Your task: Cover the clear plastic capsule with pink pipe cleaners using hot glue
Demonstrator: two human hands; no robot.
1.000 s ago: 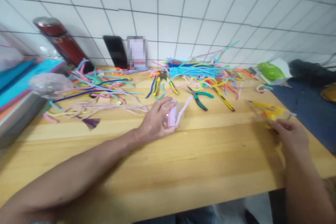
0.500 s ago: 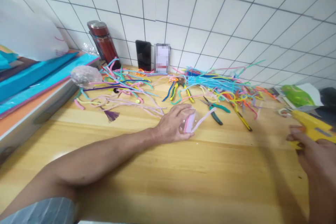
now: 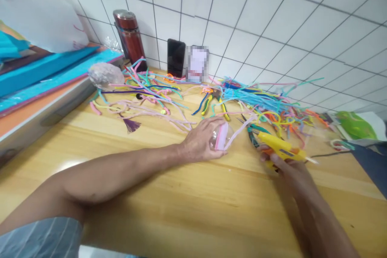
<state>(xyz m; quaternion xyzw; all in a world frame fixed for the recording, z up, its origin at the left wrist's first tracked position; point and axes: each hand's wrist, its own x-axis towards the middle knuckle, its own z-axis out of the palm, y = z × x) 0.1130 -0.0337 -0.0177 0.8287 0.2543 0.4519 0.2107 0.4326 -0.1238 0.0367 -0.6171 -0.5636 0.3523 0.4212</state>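
My left hand is wrapped round a clear ball near the middle of the table. A pink strip lies across the ball, and a pale pink pipe cleaner sticks out from it to the right. My right hand grips a yellow glue gun, its nose pointing left towards the ball but apart from it. Teal-handled pliers lie between the two hands, partly behind the glue gun.
Coloured pipe cleaners are heaped along the wall. Behind the left hand lie yellow-handled pliers. Farther back stand a red flask and two phones. A wrapped bundle and a box are at the left.
My right hand has brought the glue gun leftwards from the right edge to near the ball. My left hand still holds the ball. The view has shifted slightly.
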